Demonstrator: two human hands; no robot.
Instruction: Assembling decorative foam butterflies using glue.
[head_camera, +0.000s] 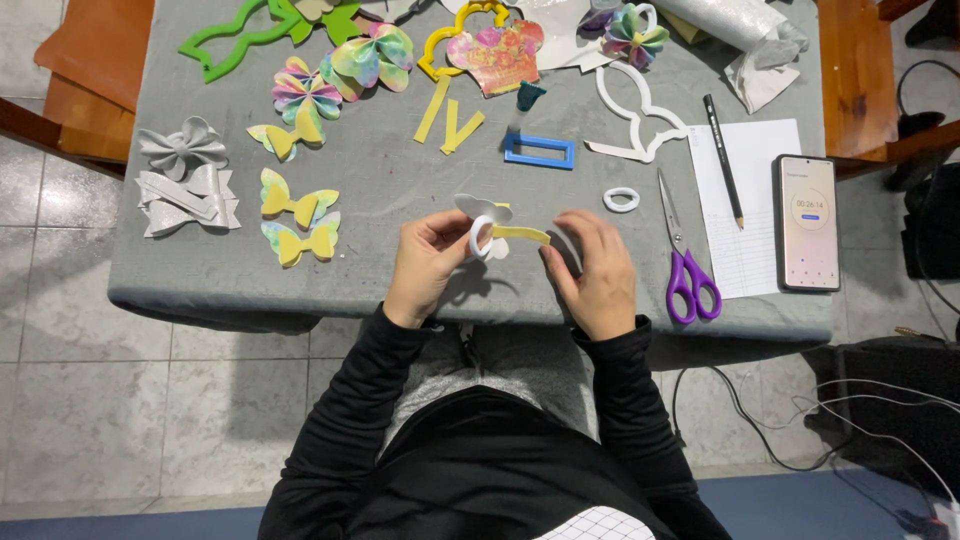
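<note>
My left hand pinches a small white ring together with a white bow-shaped cutout above the near edge of the grey table. A narrow yellow strip runs from the ring to my right hand, whose fingers grip the strip's far end. Both hands hover close together in front of my body.
Purple-handled scissors, a pencil on white paper and a phone lie to the right. Pastel and silver bows sit left. A blue frame, white ring, yellow strips and templates lie beyond.
</note>
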